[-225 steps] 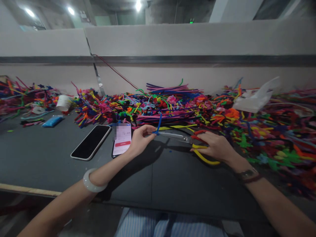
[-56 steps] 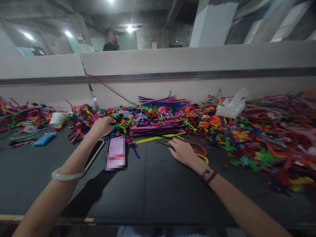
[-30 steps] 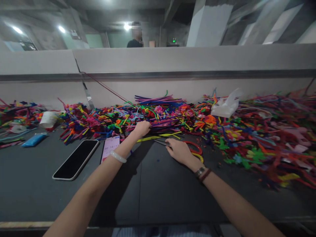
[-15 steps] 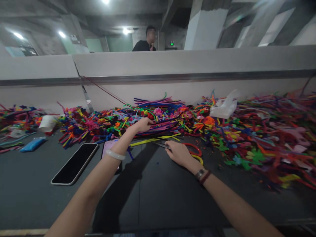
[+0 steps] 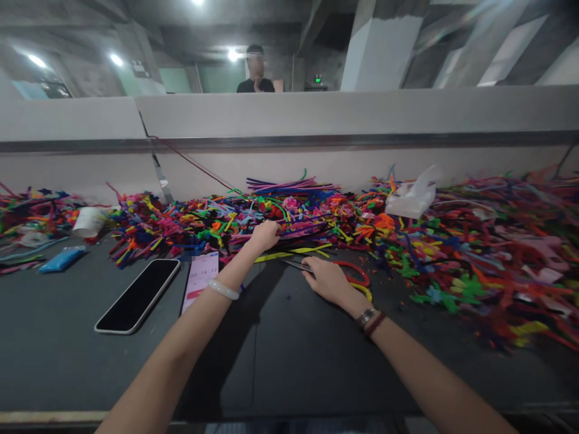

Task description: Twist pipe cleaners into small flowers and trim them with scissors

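My left hand (image 5: 266,235), a white bangle on its wrist, reaches to the pile's front edge. Its curled fingers are closed on pink and purple pipe cleaners (image 5: 304,229), though the fingertips are partly hidden. My right hand (image 5: 326,281) lies low over the table, wrapped round the middle of a pair of scissors. Their blades point left, and the red and yellow handles (image 5: 355,274) show behind the hand. Between both hands, yellow pipe cleaners (image 5: 312,249) lie flat in front of the pile.
A colourful pile of pipe cleaners (image 5: 172,226) runs along the low wall. A plastic bag (image 5: 411,196) and paper cup (image 5: 88,222) sit among it. Left are a dark-screened phone (image 5: 138,296), a lit phone (image 5: 202,271) and a blue packet (image 5: 62,259). A person (image 5: 256,78) is beyond the wall.
My left hand has shifted slightly down, uncovering more of the lit phone's screen. My right hand stays on the scissors. The person beyond the wall has moved left.
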Available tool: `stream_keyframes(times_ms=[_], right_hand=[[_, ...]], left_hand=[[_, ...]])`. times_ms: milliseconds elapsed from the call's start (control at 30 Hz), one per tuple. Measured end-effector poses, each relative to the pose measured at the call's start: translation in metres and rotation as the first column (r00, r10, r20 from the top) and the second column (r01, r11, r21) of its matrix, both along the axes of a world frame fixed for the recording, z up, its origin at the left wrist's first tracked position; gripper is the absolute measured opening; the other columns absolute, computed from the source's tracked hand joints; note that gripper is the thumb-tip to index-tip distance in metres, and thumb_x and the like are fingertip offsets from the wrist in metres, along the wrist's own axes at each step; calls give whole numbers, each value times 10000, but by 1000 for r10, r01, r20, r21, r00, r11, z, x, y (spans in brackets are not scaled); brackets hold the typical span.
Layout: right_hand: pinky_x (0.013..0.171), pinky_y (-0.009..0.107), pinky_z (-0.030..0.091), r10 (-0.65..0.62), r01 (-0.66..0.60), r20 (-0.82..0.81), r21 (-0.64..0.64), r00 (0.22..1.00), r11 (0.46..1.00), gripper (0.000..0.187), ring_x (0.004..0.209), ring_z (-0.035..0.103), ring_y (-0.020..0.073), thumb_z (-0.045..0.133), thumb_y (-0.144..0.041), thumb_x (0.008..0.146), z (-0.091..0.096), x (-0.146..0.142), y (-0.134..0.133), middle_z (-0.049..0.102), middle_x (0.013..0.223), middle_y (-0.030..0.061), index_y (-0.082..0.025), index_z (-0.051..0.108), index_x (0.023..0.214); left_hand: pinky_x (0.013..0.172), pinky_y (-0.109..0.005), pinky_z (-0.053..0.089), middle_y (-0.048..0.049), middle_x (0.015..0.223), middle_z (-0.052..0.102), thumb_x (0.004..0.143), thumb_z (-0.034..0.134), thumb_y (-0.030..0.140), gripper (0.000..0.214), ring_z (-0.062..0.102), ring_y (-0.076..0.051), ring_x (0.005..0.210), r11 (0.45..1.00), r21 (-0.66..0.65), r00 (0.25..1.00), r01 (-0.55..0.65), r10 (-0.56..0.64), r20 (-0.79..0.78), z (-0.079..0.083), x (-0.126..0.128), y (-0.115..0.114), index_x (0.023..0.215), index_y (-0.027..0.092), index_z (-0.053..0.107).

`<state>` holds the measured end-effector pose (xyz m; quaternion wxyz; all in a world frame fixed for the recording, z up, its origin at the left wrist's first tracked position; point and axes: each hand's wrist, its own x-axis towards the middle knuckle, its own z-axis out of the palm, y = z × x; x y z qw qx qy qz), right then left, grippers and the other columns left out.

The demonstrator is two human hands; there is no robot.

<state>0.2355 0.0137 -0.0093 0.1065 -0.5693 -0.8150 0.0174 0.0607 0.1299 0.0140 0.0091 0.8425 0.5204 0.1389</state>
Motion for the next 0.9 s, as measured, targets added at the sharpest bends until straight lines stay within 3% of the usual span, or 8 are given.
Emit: stream_keyframes(times_ms=[167,467,633,800,900], right_hand=[[700,249,383,3,-3,2,-1,1000,1000,225,863,569,186,434,-247,827,0,1,1,602,968,90,-172,525,1018],[706,254,385,23,-23,-1,5,1000,1000,234,868,568,186,441,-242,824,1,1,0,600,969,89,-174,515,1035],[717,253,384,35,-35,0,7,999,999,225,888,562,186,442,-243,823,0,1,1,599,967,89,-179,517,1025],[720,250,382,31,-31,-1,2,1000,1000,250,902,559,186,436,-243,823,0,1,1,596,987,90,-176,500,1055],[697,252,381,29,-29,-10,11,1000,1000,269,882,563,187,433,-247,818,1,2,0,596,998,89,-175,492,1070]], left_hand=[[779,-305,446,-94,942,614,755,420,149,256,576,-202,892,999,45,998,-8,11,-58,-1,2,1,914,166,620],[775,-311,432,-143,981,547,751,336,32,294,529,-214,930,982,183,996,45,-31,-81,15,-1,4,975,90,516],[800,-329,411,-168,968,542,739,324,19,283,524,-219,912,968,251,1000,15,-13,-9,27,-4,10,955,59,502],[694,-269,443,-78,777,602,705,432,89,161,565,-177,755,974,227,996,19,-37,75,42,-11,19,804,110,557],[683,-248,446,-64,768,606,722,445,122,160,567,-153,734,964,267,982,7,-57,181,56,-17,19,836,105,557]])
